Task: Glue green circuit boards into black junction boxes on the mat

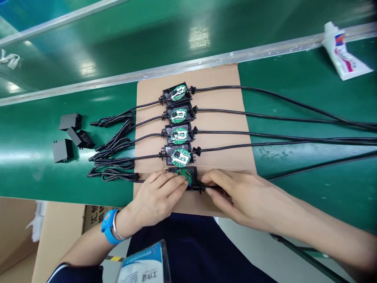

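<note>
My left hand (160,194) is closed at the nearest black plastic case (193,171), its fingertips on the green circuit board (186,175) in it. My right hand (235,192) pinches the black cable (210,187) beside the strain relief at that case's right end. Partly under my left fingers, the case's left end is hidden. Beyond it, several open cases lie in a column, each with a round green circuit board (180,157) bearing white paste. Cables leave these cases on both sides.
A cardboard sheet (218,78) lies under the cases on the green bench (112,94). Grey-black covers (63,151) and bundled cables (118,162) sit left. Long cables (294,117) run off right. A white tube (344,55) rests by the metal ledge at the far right.
</note>
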`<state>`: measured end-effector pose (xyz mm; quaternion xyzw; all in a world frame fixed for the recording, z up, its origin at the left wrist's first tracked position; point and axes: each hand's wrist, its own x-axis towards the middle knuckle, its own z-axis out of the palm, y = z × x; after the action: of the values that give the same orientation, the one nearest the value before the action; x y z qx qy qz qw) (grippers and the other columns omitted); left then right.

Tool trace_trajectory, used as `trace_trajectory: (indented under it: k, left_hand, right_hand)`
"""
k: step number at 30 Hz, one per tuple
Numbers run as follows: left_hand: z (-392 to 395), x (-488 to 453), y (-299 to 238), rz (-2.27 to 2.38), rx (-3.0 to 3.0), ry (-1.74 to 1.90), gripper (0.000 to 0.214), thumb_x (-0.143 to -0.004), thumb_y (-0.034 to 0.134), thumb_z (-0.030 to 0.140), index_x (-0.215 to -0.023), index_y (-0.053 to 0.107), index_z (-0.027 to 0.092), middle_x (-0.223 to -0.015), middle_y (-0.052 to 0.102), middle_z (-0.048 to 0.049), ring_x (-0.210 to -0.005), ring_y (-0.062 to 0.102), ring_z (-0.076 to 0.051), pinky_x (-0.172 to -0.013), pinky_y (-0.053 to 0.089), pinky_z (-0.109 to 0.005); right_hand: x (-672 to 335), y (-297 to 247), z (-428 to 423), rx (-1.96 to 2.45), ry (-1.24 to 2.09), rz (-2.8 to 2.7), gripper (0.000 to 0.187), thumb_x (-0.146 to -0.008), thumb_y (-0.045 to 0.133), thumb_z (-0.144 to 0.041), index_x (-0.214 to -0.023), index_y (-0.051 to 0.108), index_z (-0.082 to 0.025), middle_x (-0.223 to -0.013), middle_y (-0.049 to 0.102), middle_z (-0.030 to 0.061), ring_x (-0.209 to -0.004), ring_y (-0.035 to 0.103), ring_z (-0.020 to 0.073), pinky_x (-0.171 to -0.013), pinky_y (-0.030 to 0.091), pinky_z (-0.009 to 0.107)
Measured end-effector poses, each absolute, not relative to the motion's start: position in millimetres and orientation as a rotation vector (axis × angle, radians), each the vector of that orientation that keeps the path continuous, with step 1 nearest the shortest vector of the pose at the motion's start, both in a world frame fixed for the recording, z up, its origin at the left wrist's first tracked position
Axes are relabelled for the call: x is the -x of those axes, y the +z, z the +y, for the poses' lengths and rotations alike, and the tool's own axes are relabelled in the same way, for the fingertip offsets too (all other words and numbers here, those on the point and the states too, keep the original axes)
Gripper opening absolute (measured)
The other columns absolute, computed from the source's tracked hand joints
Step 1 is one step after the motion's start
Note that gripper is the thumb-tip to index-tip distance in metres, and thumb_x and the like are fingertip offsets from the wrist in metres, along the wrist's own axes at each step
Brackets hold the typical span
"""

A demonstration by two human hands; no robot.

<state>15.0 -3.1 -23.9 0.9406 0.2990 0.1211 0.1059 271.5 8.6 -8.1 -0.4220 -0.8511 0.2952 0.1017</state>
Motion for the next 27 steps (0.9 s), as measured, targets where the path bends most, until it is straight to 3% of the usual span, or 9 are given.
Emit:
trace_trajectory:
  k: [4, 6, 10, 15, 20, 24, 27]
  left_hand:
    - [-2, -8, -25, 0.865, -2.757, 0.362, 0.019, -0.097, 0.053, 0.012, -0.111, 0.065, 0.012, -0.126, 0.068, -0.0083, -0.115, 0.061, -0.019, -0.096, 0.050, -0.033]
    - [-1, -7, -23, 0.853, -2.747, 0.341, 0.019, -0.097, 0.052, 0.012, -0.111, 0.065, 0.012, -0.127, 0.068, -0.0078, -0.116, 0.060, -0.019, -0.097, 0.050, -0.033]
    - [1, -8, -20, 0.824, -2.722, 0.374, 0.020, -0.096, 0.054, 0.010, -0.112, 0.064, 0.010, -0.123, 0.069, -0.0089, -0.114, 0.061, -0.019, -0.099, 0.051, -0.032]
    - [1, -9, -18, 0.876, -2.735, 0.334, 0.023, -0.095, 0.049, 0.006, -0.112, 0.063, 0.011, -0.121, 0.069, -0.0082, -0.112, 0.062, -0.019, -0.098, 0.050, -0.032]
    - [0, -18, -12, 0.874, -2.776, 0.248, 0.048, -0.089, 0.042, 0.002, -0.136, 0.052, 0.009, -0.117, 0.068, -0.0095, -0.101, 0.062, -0.020, -0.088, 0.051, -0.034]
    - [-5, -29, -8, 0.944, -2.827, 0.053, 0.047, -0.087, 0.044, 0.006, -0.133, 0.054, 0.003, -0.104, 0.067, -0.0108, -0.093, 0.061, -0.022, -0.078, 0.049, -0.036]
    - [-10, -30, -11, 0.979, -2.859, 0.022, 0.049, -0.086, 0.045, 0.007, -0.135, 0.052, 0.003, -0.107, 0.067, -0.0116, -0.096, 0.061, -0.022, -0.081, 0.048, -0.036]
  right_hand:
    - [-268, -5, 14, 1.196, 1.017, -2.505, 0.019, -0.093, 0.046, -0.016, -0.078, 0.056, -0.019, -0.068, 0.061, 0.0003, -0.057, 0.059, 0.0130, -0.054, 0.043, 0.026]
    - [-264, -9, 15, 1.074, 0.965, -2.461, 0.020, -0.094, 0.046, -0.013, -0.079, 0.057, -0.018, -0.070, 0.061, 0.0006, -0.061, 0.059, 0.0121, -0.056, 0.045, 0.024]
    - [-256, -29, 8, 0.960, 0.490, -2.332, 0.011, -0.095, 0.051, -0.011, -0.093, 0.061, -0.013, -0.078, 0.065, 0.0040, -0.074, 0.063, 0.0134, -0.069, 0.051, 0.024]
    - [-256, -38, 7, 1.033, 0.435, -2.380, 0.022, -0.095, 0.049, -0.012, -0.076, 0.056, -0.016, -0.068, 0.055, 0.0009, -0.062, 0.054, 0.0112, -0.059, 0.044, 0.024]
    - [-256, -26, 16, 1.048, 0.477, -2.602, 0.022, -0.094, 0.043, -0.010, -0.077, 0.057, -0.017, -0.074, 0.057, 0.0025, -0.062, 0.052, 0.0129, -0.055, 0.036, 0.027]
    - [-248, -24, 12, 1.082, 0.276, -2.684, 0.024, -0.089, 0.043, -0.004, -0.073, 0.054, -0.018, -0.070, 0.054, 0.0032, -0.060, 0.048, 0.0153, -0.048, 0.026, 0.030]
    - [-246, -28, 4, 1.096, 0.075, -2.668, 0.022, -0.090, 0.045, -0.004, -0.078, 0.060, -0.016, -0.072, 0.056, 0.0043, -0.065, 0.050, 0.0169, -0.050, 0.029, 0.030]
